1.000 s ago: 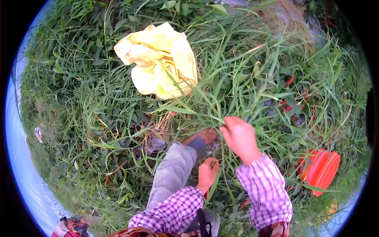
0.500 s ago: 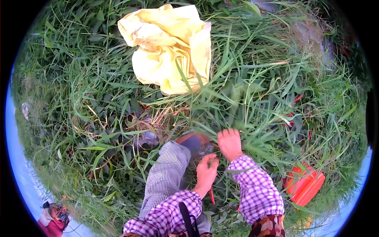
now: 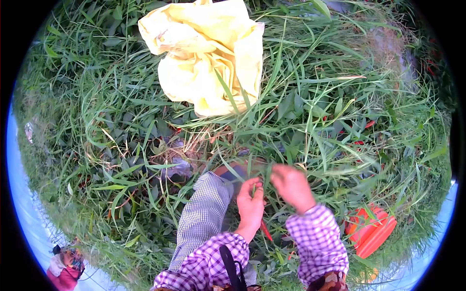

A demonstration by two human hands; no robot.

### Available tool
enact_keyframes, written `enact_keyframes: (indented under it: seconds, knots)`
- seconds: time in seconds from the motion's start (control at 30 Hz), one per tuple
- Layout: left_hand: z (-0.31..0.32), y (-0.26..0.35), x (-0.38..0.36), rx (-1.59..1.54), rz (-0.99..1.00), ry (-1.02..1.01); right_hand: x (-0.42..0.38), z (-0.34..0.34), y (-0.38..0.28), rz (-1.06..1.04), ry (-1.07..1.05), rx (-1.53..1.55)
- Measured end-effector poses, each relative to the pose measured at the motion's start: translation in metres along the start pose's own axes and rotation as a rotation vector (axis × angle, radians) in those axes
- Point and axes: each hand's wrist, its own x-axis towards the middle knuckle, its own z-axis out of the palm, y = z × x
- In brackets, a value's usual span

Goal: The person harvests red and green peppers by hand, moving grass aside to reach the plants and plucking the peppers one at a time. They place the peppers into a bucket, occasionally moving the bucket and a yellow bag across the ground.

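My left hand [image 3: 250,208] is half closed, with thumb and fingers round a thin green piece. A red chili pepper [image 3: 266,230] sticks out from under its palm side, pointing down. Beside it on the right, my right hand [image 3: 292,188] is smeared by motion; its fingertips are close to the left hand's, and what they hold cannot be made out. Long green grass blades [image 3: 310,131] rise in front of both hands. More red chilies [image 3: 359,143] show among the leaves to the right.
A crumpled pale yellow sack [image 3: 213,58] lies on the grass ahead. An orange-red plastic container [image 3: 371,230] stands at the right. My leg in checked trousers [image 3: 204,208] is at the left of my hands. Another person [image 3: 67,266] appears at the far lower left.
My right hand has drawn back from the grass, down and slightly right. The left hand has shifted a little up and left. Grass blades in front have moved.
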Motion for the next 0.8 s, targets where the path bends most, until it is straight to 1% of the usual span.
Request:
enact_keyframes:
  seconds: [0.07, 0.13, 0.17, 0.2, 0.27, 0.33, 0.4, 0.47, 0.57, 0.6, 0.67, 0.7, 0.73, 0.8]
  knots:
    - [0.001, 0.005, 0.003, 0.024, 0.033, 0.017, 0.044, -0.034, -0.016, 0.514, 0.053, 0.875]
    - [0.002, 0.008, 0.004, -0.013, 0.010, 0.030, 0.076, -0.031, 0.016, 0.715, 0.173, 1.130]
    - [0.002, 0.012, 0.003, -0.023, 0.000, 0.033, 0.089, -0.017, 0.031, 0.776, 0.211, 1.127]
    - [0.002, 0.014, 0.004, -0.032, -0.010, 0.035, 0.094, -0.003, 0.039, 0.797, 0.178, 0.954]
    - [0.002, 0.015, 0.007, -0.041, -0.018, 0.052, 0.101, 0.052, 0.086, 0.688, 0.101, 0.622]
    - [0.001, 0.016, 0.008, -0.052, -0.045, 0.064, 0.112, 0.065, 0.078, 0.634, 0.093, 0.226]
    - [0.002, 0.021, 0.006, -0.071, -0.084, 0.061, 0.122, 0.070, 0.064, 0.699, 0.206, 0.071]
    - [0.003, 0.024, 0.005, -0.081, -0.077, 0.062, 0.125, 0.069, 0.067, 0.694, 0.168, 0.111]
    - [0.003, 0.023, 0.007, -0.112, -0.050, 0.061, 0.122, 0.072, 0.065, 0.624, 0.229, 0.239]
    - [0.003, 0.023, 0.007, -0.124, -0.042, 0.062, 0.122, 0.085, 0.076, 0.556, 0.356, 0.282]
    - [0.004, 0.021, 0.007, -0.103, -0.016, 0.067, 0.121, 0.098, 0.094, 0.452, 0.542, 0.563]
    - [0.005, 0.020, 0.007, -0.091, -0.002, 0.068, 0.117, 0.098, 0.101, 0.422, 0.563, 0.672]
    - [0.004, 0.018, 0.007, -0.087, 0.002, 0.058, 0.115, 0.091, 0.103, 0.399, 0.562, 0.502]
    - [0.003, 0.015, 0.008, -0.081, 0.015, 0.034, 0.109, 0.066, 0.096, 0.249, 0.560, 0.502]
